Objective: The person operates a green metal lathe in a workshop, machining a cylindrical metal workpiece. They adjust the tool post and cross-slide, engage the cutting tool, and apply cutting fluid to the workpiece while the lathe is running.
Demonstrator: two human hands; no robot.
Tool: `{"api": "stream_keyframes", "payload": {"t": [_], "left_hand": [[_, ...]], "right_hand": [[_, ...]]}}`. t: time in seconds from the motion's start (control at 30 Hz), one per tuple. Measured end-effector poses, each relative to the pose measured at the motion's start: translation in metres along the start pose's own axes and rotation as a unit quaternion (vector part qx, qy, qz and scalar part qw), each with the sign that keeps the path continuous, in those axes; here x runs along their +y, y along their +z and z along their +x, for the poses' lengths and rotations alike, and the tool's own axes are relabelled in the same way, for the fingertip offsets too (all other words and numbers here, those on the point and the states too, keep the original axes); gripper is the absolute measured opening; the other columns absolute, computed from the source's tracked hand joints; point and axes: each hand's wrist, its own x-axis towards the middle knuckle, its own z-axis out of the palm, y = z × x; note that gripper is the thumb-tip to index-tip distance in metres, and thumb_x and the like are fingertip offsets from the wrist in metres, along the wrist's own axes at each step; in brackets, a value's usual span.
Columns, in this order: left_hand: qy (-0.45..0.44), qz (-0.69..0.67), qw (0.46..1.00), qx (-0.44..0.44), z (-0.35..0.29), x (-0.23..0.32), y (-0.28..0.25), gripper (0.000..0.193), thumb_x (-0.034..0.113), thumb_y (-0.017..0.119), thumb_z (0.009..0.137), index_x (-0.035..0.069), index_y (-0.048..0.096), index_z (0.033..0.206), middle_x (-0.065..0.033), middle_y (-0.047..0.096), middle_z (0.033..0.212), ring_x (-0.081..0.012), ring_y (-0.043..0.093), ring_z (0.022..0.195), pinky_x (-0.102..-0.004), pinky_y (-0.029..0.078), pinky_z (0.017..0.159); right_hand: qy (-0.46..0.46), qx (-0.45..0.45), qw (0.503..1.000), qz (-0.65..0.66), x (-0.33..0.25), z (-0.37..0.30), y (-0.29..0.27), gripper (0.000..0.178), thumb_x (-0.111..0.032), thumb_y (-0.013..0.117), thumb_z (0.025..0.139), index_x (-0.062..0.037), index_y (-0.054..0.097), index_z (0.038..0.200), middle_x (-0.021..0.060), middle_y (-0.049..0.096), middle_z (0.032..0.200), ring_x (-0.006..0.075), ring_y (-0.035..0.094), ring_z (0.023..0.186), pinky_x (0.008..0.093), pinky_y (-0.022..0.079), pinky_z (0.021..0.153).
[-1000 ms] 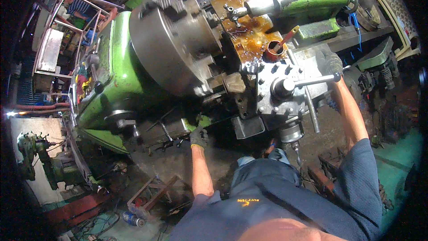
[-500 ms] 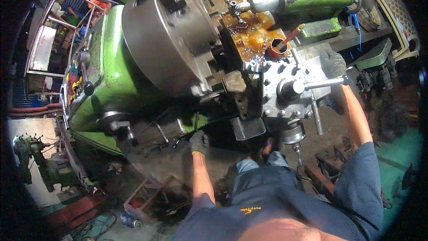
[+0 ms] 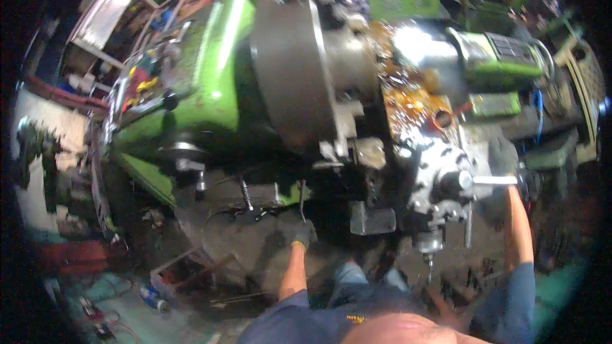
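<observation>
My left hand point(image 3: 303, 233), in a dark glove with a yellow cuff, is closed around the lower end of a thin metal lever point(image 3: 302, 199) at the front of a green lathe point(image 3: 217, 83). My right hand point(image 3: 503, 155), also gloved, lies beside the tool post point(image 3: 440, 175), just beyond its clamp handle point(image 3: 494, 180); blur hides its fingers. The large grey chuck point(image 3: 290, 70) is left of the tool post. Brown, oily liquid coats the carriage point(image 3: 411, 105), where a small round pot point(image 3: 441, 119) stands.
A green tailstock point(image 3: 497, 60) stands at the far right. A drill chuck point(image 3: 430, 239) with a bit points toward me from the tool post. Other levers point(image 3: 247, 194) hang left of my left hand. A blue can point(image 3: 153, 298) lies on the floor at lower left.
The whole view has shifted, so the lathe and both hands appear farther right and lower, with more blur. My left hand still holds the lever, and my right stays by the tool post.
</observation>
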Motion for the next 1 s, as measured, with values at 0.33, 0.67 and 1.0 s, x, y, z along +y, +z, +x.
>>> {"api": "stream_keyframes", "payload": {"t": [0.33, 0.67, 1.0], "left_hand": [[0.176, 0.326, 0.89, 0.266, 0.089, -0.109, 0.013, 0.027, 0.03, 0.061, 0.091, 0.003, 0.066, 0.094, -0.0263, 0.067, 0.09, -0.0448, 0.065, 0.081, -0.0533, 0.051, 0.073], [0.031, 0.388, 0.904, 0.18, 0.049, -0.061, 0.01, 0.035, 0.037, 0.065, 0.088, 0.008, 0.069, 0.108, -0.0241, 0.07, 0.109, -0.0443, 0.067, 0.101, -0.0538, 0.053, 0.086], [0.249, 0.523, 0.766, 0.277, -0.014, -0.082, -0.008, 0.038, 0.031, 0.06, 0.089, 0.008, 0.069, 0.118, -0.0226, 0.068, 0.12, -0.0416, 0.063, 0.112, -0.0501, 0.048, 0.098]], "right_hand": [[-0.044, -0.011, 0.999, -0.003, 0.025, 0.011, 0.014, 0.045, -0.04, 0.052, 0.1, 0.0007, 0.07, 0.095, 0.0278, 0.067, 0.092, 0.0497, 0.062, 0.087, 0.0558, 0.047, 0.077], [-0.03, -0.013, 0.999, -0.004, 0.019, 0.007, 0.012, 0.047, -0.045, 0.05, 0.1, -0.0034, 0.071, 0.096, 0.0261, 0.068, 0.092, 0.0479, 0.064, 0.089, 0.0544, 0.049, 0.078], [-0.001, -0.045, 0.996, -0.074, 0.016, 0.018, 0.019, 0.051, -0.055, 0.046, 0.099, -0.013, 0.072, 0.108, 0.0219, 0.072, 0.101, 0.0431, 0.068, 0.096, 0.0547, 0.052, 0.083]]}}
